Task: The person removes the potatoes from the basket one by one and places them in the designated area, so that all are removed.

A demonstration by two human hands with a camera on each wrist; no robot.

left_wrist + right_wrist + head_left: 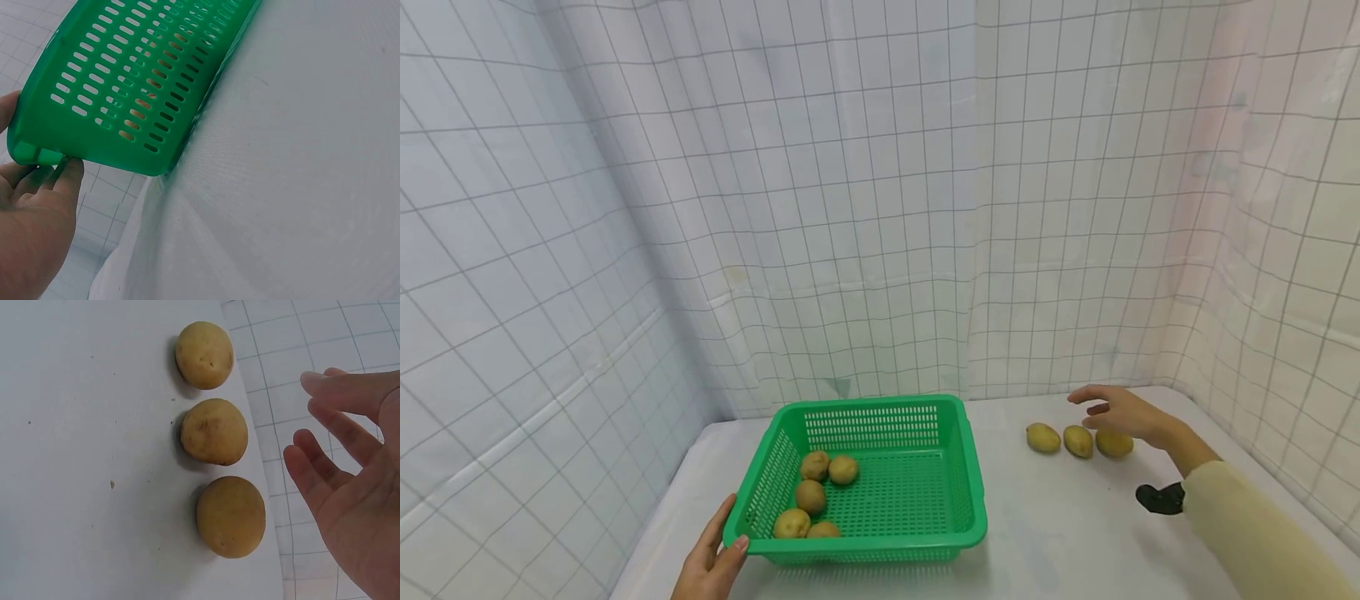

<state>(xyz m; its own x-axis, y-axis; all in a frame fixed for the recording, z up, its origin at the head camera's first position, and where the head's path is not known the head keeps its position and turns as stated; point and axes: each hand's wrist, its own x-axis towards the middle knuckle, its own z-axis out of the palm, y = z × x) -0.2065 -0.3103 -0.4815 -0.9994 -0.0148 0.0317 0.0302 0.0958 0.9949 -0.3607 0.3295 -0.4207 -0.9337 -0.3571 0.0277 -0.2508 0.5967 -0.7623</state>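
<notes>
Gripping the near left corner of a green plastic basket (880, 533), the person's left hand (711, 562) has its thumb over the rim and its fingers (62, 175) tucked under the corner, apparently to keep the light basket from sliding on the table. That table (1060, 542), covered in a plain white cloth, is the largest thing in view; white sheeting printed with a thin grey grid hangs behind it and along both sides, closing the space in. The basket sits on the left half of the table, square, shallow and slotted on its walls and floor. Five small yellow-brown potatoes (812, 498) lie inside it, gathered toward the near left part, close to the holding hand. On the right half of the table, well apart from the basket, three more potatoes lie in a short row: the left potato (1042, 437), the middle potato (1078, 441) and the right potato (1114, 443), each just beside the next and near the back edge. The right hand (1123, 412), in a pale yellow sleeve, hovers above this row, wide and relaxed with fingers (337, 394) spread and holding nothing, nearest the right potato; it appears poised over the row rather than touching it. A small black object (1159, 498) shows at the right wrist; what it is cannot be told.
</notes>
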